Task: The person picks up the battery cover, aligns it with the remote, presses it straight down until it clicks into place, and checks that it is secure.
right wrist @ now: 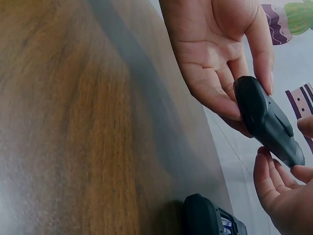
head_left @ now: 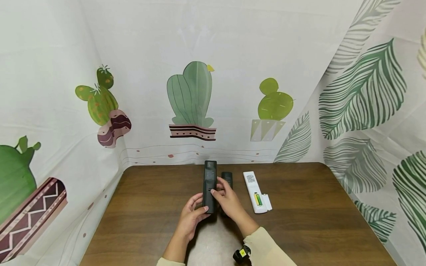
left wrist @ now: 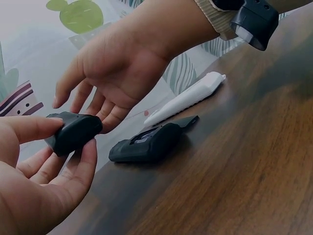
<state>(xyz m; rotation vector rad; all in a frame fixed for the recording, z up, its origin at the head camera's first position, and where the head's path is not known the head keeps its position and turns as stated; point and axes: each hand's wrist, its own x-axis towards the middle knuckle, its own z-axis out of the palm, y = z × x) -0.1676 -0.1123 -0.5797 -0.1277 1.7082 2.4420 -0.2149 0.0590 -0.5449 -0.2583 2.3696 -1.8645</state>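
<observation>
Held just above the table is a black remote control (head_left: 209,173), its back side facing up. My left hand (head_left: 190,218) grips its near end, thumb on top and fingers beneath. My right hand (head_left: 232,204) is at its right side, the thumb over the small latch on the back and the fingers along the edge and underside. Behind the right hand lies a second black remote (left wrist: 146,146), mostly hidden in the head view. In the left wrist view its battery compartment is uncovered, and a black cover (left wrist: 189,123) lies by it.
To the right lies a white remote (head_left: 250,183), back side up, with batteries (head_left: 257,199) showing in its compartment. Its white cover (head_left: 267,202) rests against its side. The brown wooden table (head_left: 309,214) meets a printed cloth (head_left: 233,44) at the back.
</observation>
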